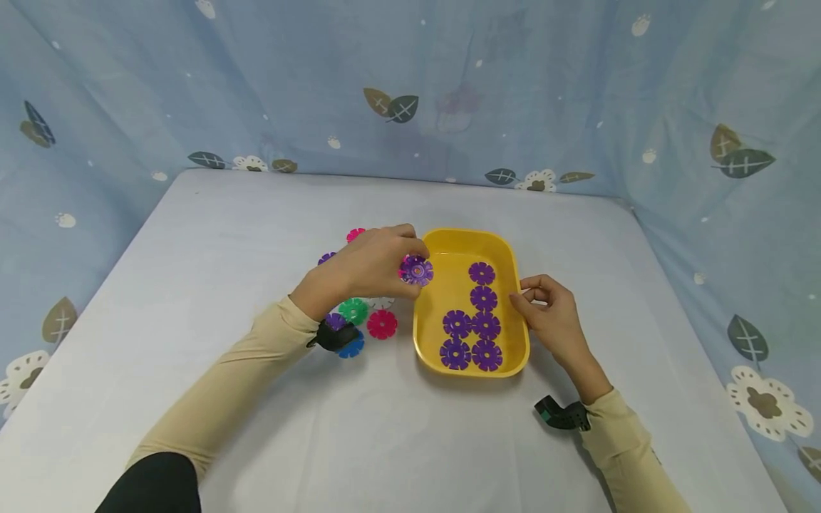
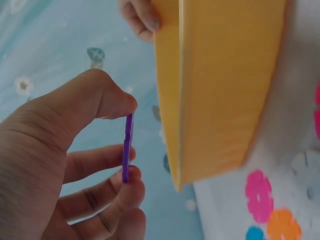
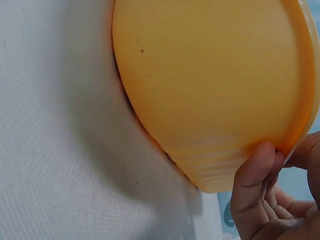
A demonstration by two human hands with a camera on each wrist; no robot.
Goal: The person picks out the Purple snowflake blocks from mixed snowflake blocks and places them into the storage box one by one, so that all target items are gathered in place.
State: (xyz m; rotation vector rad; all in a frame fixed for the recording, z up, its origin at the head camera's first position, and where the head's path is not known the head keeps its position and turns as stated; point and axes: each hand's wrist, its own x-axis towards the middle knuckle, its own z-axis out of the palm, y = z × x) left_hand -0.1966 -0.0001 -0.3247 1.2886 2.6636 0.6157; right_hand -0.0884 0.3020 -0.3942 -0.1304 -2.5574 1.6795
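My left hand (image 1: 378, 265) pinches a purple flower-shaped plastic disc (image 2: 127, 150) between thumb and fingertips, just above the left rim of a yellow tray (image 1: 426, 349). In the left wrist view the disc is seen edge-on beside the tray's wall. Several purple flower discs (image 1: 484, 298) lie flat inside the tray, along its right side and near end. With thumb and fingers, my right hand (image 1: 553, 313) grips the tray's right rim; the right wrist view has those fingers (image 3: 255, 175) at the rim.
Left of the tray, partly hidden under my left hand and wrist, lie loose discs: a green one (image 1: 353, 311), a red-pink one (image 1: 382, 324), a blue one (image 1: 351, 346) and others. A white cloth (image 1: 398, 442) covers the table. Blue patterned fabric (image 1: 295, 78) hangs behind it.
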